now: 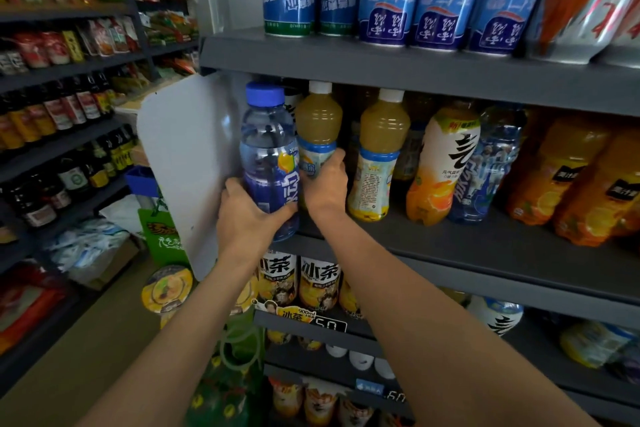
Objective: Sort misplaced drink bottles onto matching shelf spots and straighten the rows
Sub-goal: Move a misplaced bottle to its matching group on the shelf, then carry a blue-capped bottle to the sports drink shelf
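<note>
Left grip (pixel 251 215) wraps blue bottle (pixel 268 163); right (pixel 325 184) holds yellow bottle (pixel 317 130).

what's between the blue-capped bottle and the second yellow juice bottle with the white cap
In the head view, another yellow juice bottle stands between the blue-capped bottle and the second juice bottle, with the right hand wrapped around its label.

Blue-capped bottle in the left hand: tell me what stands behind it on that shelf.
Behind the blue-capped bottle, gripped by the left hand, only a dark bottle's top peeks out. The bottle itself hides the rest of that row.
</note>
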Available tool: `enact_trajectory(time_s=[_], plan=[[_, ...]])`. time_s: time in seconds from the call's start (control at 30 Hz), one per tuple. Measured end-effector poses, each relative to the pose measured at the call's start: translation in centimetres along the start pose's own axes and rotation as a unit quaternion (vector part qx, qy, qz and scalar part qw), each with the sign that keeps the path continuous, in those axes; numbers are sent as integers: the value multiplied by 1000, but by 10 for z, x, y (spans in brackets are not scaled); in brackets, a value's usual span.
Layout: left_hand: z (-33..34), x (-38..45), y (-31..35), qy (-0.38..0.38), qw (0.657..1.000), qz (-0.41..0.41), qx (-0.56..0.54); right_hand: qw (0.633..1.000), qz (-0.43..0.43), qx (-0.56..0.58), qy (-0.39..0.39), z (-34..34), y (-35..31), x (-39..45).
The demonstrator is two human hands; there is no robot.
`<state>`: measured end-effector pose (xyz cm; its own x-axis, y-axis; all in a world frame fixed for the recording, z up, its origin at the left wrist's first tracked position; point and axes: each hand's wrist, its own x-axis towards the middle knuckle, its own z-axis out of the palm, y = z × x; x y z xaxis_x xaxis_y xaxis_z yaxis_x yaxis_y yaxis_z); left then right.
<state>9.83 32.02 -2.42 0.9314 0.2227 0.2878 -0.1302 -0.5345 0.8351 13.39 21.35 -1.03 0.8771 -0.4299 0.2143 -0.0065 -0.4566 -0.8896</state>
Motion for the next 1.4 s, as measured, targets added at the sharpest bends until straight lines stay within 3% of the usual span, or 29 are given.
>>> enact_trajectory(time_s=[0.2,0.33,0.43,0.5,0.67,0.77,0.93,1.03,1.13,1.3,1.4], plan=[[-12,-1,7,-29,999,3,-23,994,39,-39,-93,-27,-3,-27],[-12,-26,26,-60,991,22,-113,979,28,82,-185,-80,-17,-46],[-9,-52,46,-138,975,64,-164,939,50,157,-302,-135,-13,-55],[1,-73,59,-201,961,84,-170,923,54,141,-354,-174,1,-63],[57,-142,100,-340,923,134,-121,912,99,111,-383,-287,58,-93],[103,-197,147,-388,896,180,-115,929,125,96,-336,-376,93,-119],[196,-321,266,-417,864,228,-164,975,141,79,-151,-546,150,-181],[252,-415,340,-445,843,215,-211,983,157,90,-38,-650,177,-224],[294,-500,406,-457,833,220,-223,984,156,83,28,-747,189,-264],[354,-604,500,-386,814,394,-185,983,118,85,111,-867,213,-299],[391,-657,549,-358,781,487,-157,958,104,121,240,-924,251,-304]])
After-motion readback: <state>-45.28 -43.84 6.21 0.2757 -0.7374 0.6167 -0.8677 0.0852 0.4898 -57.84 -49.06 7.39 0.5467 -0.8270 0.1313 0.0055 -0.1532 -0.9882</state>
